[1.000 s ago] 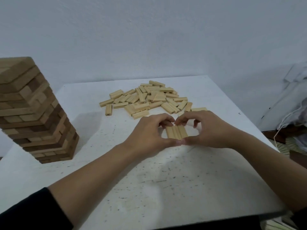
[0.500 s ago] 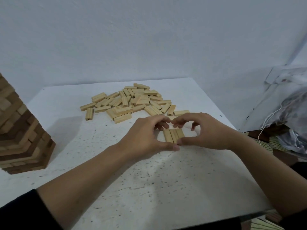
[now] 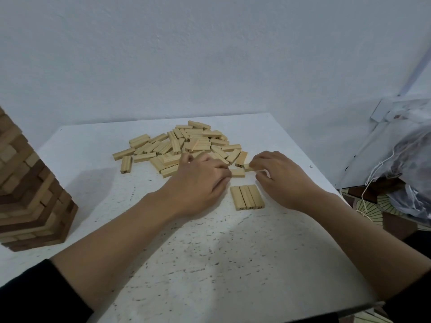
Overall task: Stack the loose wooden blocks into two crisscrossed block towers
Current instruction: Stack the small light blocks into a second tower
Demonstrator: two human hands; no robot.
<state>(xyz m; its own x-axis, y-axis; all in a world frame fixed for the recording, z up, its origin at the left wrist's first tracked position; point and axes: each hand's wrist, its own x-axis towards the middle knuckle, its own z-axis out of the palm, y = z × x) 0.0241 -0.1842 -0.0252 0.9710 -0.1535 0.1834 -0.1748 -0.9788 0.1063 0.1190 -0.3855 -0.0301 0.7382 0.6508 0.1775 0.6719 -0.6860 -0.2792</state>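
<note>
On the white speckled table [image 3: 210, 264], three pale wooden blocks [image 3: 247, 197] lie side by side, touching, in a flat row between both hands. Only container-ish thing is a dark plastic bag [image 3: 410, 173] off to the right, contents unclear. The left hand [image 3: 198, 183] has its grip curled round the end of a loose pale block [image 3: 238, 173], and the right hand [image 3: 282, 180] pinches a second pale block [image 3: 248, 167], both just beyond the row. The pile of loose pale wooden blocks [image 3: 182, 145] sits behind. The tall brown-and-tan block tower [image 3: 30, 201] is cut off by the left edge. Bare table lies toward the near edge.
</note>
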